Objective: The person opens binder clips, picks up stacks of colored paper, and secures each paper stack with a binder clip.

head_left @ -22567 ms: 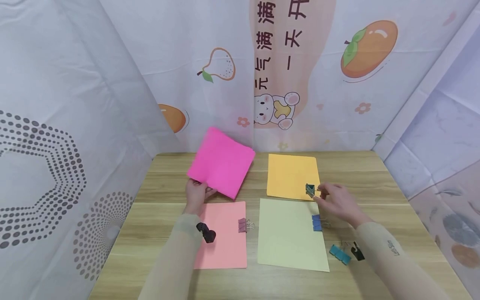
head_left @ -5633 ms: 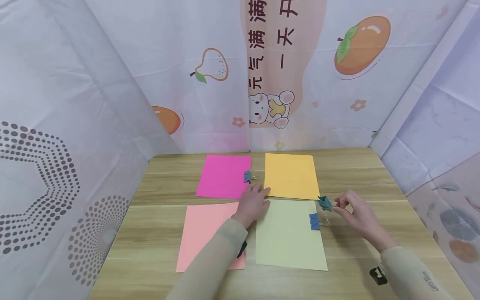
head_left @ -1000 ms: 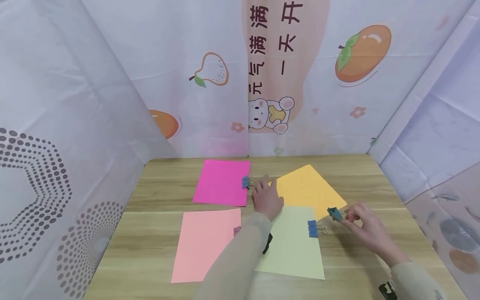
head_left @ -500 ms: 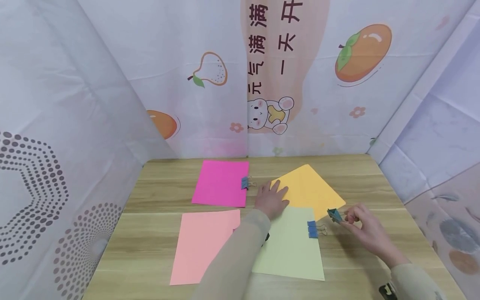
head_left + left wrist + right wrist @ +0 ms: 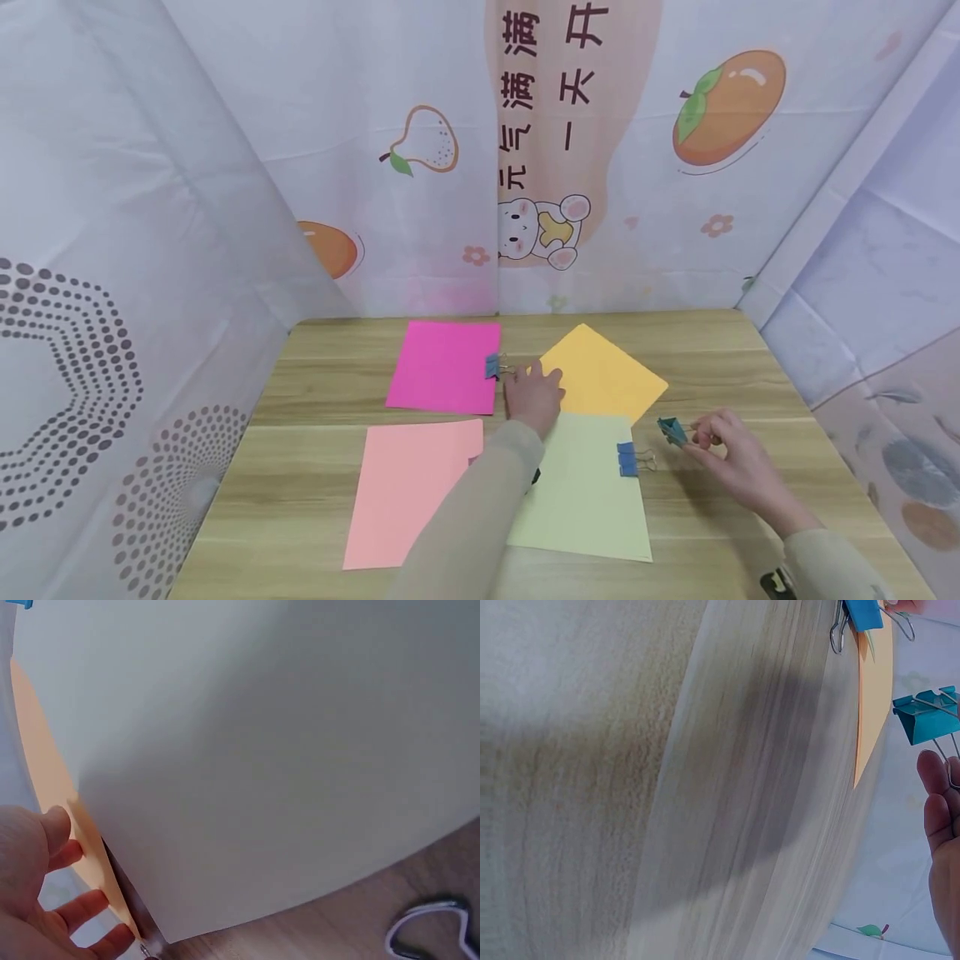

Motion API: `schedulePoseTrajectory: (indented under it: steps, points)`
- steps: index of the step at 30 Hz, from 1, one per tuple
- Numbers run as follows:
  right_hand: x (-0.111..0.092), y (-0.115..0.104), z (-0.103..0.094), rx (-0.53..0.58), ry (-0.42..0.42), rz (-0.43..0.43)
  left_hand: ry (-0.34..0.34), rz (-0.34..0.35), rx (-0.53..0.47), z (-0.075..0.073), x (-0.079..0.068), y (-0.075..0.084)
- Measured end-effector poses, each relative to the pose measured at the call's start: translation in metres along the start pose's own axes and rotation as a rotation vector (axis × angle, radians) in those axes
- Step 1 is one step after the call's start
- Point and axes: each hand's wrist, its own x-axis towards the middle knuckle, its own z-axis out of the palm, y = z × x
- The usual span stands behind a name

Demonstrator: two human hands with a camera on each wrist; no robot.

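Note:
My left hand (image 5: 534, 398) rests with spread fingers on the left corner of a stack of orange paper (image 5: 600, 371), which lies turned like a diamond at the back of the table. In the left wrist view its fingers (image 5: 81, 909) touch that orange paper. My right hand (image 5: 738, 458) pinches a teal binder clip (image 5: 672, 431) by its wire handles, just off the stack's lower right edge. The right wrist view shows this teal clip (image 5: 928, 720) with its mouth away from the fingers. Pale green paper (image 5: 577, 500) lies in front, beside the orange stack's near corner.
A blue binder clip (image 5: 627, 459) grips the green paper's right edge. Magenta paper (image 5: 444, 367) at back left carries another blue clip (image 5: 492, 367). Salmon paper (image 5: 412, 492) lies front left, its clip mostly behind my left sleeve. A patterned curtain (image 5: 360, 167) stands behind the wooden table (image 5: 262, 467).
Earlier the magenta paper was lifted; now it lies flat with a clip on it. The orange stack has turned from square to diamond and, within the last half second, shifted left.

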Motion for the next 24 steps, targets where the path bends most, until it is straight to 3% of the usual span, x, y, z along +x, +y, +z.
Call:
schedulePoseTrajectory:
  steps: [11,18,24]
  points:
    - [-0.001,0.003,-0.001,-0.015,0.001,-0.001,0.024,-0.083,-0.038,0.006,0.006,-0.004]
    - [-0.001,0.004,-0.002,-0.008,-0.001,0.009,0.075,-0.226,-0.172,0.012,0.014,-0.006]
    - [-0.001,0.004,-0.003,-0.002,-0.005,0.023,0.033,-0.288,-0.223,0.008,0.018,-0.008]
